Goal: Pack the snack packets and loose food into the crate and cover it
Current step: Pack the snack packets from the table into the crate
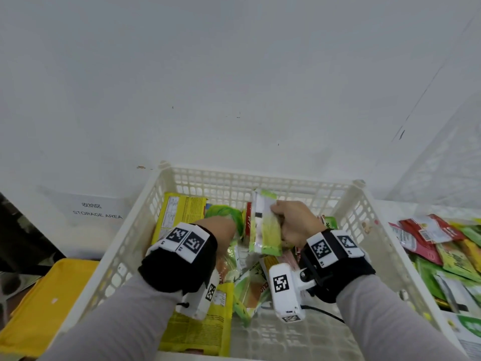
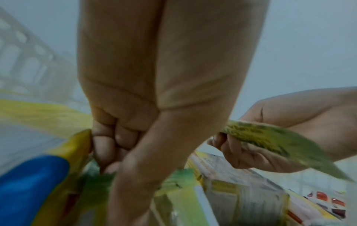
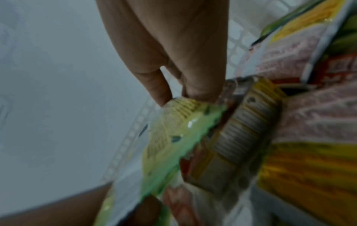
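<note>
A white lattice crate (image 1: pixel 260 175) stands in front of me, partly filled with snack packets. My right hand (image 1: pixel 291 222) grips a green-and-white packet (image 1: pixel 265 225) and holds it upright over the contents near the far wall. The left wrist view shows the same packet (image 2: pixel 270 140) pinched between fingers and thumb. My left hand (image 1: pixel 221 227) reaches down among the packets beside a large yellow packet (image 1: pixel 179 212). Its curled fingers (image 2: pixel 104 146) and thumb close on the edge of a green packet (image 2: pixel 94 183). Both wrist views are blurred.
A heap of loose red, green and yellow packets (image 1: pixel 442 243) lies on the table right of the crate. A flat yellow item (image 1: pixel 39 295) lies to the left. A "STORAGE AREA" label (image 1: pixel 97 212) is on the surface behind it. A white wall rises just past the crate.
</note>
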A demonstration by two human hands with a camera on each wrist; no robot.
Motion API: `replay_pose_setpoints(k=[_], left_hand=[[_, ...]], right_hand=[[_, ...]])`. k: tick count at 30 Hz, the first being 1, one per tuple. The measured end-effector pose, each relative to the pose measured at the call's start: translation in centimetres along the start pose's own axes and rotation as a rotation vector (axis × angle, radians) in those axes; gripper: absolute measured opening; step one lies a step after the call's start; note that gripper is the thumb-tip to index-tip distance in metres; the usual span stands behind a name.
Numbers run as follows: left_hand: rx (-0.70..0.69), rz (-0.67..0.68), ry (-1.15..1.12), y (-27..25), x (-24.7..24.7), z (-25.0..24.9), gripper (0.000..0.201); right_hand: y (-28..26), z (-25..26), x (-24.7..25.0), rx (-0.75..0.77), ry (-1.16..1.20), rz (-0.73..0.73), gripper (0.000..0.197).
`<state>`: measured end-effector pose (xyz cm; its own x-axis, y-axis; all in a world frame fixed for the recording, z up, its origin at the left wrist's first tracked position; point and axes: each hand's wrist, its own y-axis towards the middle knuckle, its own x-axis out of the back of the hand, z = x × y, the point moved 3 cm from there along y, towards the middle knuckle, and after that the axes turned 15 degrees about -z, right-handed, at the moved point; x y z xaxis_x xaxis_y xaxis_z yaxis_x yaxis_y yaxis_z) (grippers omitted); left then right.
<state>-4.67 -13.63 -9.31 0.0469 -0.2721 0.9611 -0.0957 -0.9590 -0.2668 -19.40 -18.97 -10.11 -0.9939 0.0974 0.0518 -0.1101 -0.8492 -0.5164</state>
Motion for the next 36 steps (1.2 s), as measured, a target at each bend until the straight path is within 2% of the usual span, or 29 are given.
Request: replay_pose_setpoints(k=[3, 7, 10, 13, 14, 16, 18, 20, 22, 23, 25, 27, 29, 31, 34, 36], left_hand=[[-0.006, 0.02, 0.001, -0.1, 0.2, 0.4, 0.043], [-0.039, 0.046, -0.062, -0.3, 1.5, 1.0, 0.027], [0.013, -0.078, -0.352, -0.2, 3.2, 2.0, 0.018], [0.119, -0.333, -0.726, 0.1, 4.4, 3.1, 0.033], [0.125, -0.44, -0.728, 0.1, 4.6, 3.2, 0.037], [0.117, -0.606, -0.56, 0.3, 4.5, 3.3, 0.039], [0.139, -0.643, -0.288, 0.4, 3.8, 3.0, 0.045], [0.102, -0.636, -0.055, 0.4, 3.1, 2.1, 0.045], [0.026, -0.534, 0.052, 0.4, 2.2, 1.2, 0.045], [0.007, -0.427, 0.093, 0.4, 1.5, 1.1, 0.05], [0.011, -0.198, 0.197, 0.6, -0.1, 1.4, 0.074], [0.046, -0.091, 0.252, 0.8, -0.9, 2.0, 0.094], [0.073, -0.049, 0.255, 0.8, -1.1, 2.4, 0.092], [0.079, -0.046, 0.263, 0.9, -1.0, 2.4, 0.078], [0.086, -0.082, 0.246, 0.9, -0.8, 2.6, 0.07], [0.084, -0.101, 0.23, 0.9, -0.6, 2.7, 0.07]], right_hand=[[-1.1, -1.1, -1.8, 0.015, -0.041, 0.122, 0.011], [-1.2, -1.0, -2.2, 0.067, 0.033, 0.079, 0.015], [-0.5, -0.2, -1.1, 0.069, 0.147, 0.006, 0.023], [0.0, 0.3, -0.2, 0.08, 0.173, -0.06, 0.02], [-0.1, 0.4, -0.1, 0.085, 0.192, -0.062, 0.02], [-0.7, 0.6, -0.5, 0.084, 0.237, -0.01, 0.021], [-1.2, 0.3, -1.3, 0.112, 0.2, 0.066, 0.031], [-1.6, -0.2, -2.2, 0.183, 0.106, 0.097, 0.044], [-2.0, -0.5, -2.8, 0.233, 0.065, 0.127, 0.051], [-2.2, -0.7, -3.0, 0.248, 0.06, 0.151, 0.053], [-2.5, -1.2, -3.3, 0.303, -0.017, 0.196, 0.057], [-2.6, -1.7, -3.8, 0.441, -0.273, 0.213, 0.061], [-2.8, -2.1, -4.4, 0.644, -0.659, 0.185, 0.064], [-3.3, -2.3, -5.2, 0.813, -0.926, 0.142, 0.066], [-4.1, -2.3, -6.0, 0.988, -1.072, 0.098, 0.059], [-4.6, -2.1, -6.1, 1.088, -1.153, -0.003, 0.042]])
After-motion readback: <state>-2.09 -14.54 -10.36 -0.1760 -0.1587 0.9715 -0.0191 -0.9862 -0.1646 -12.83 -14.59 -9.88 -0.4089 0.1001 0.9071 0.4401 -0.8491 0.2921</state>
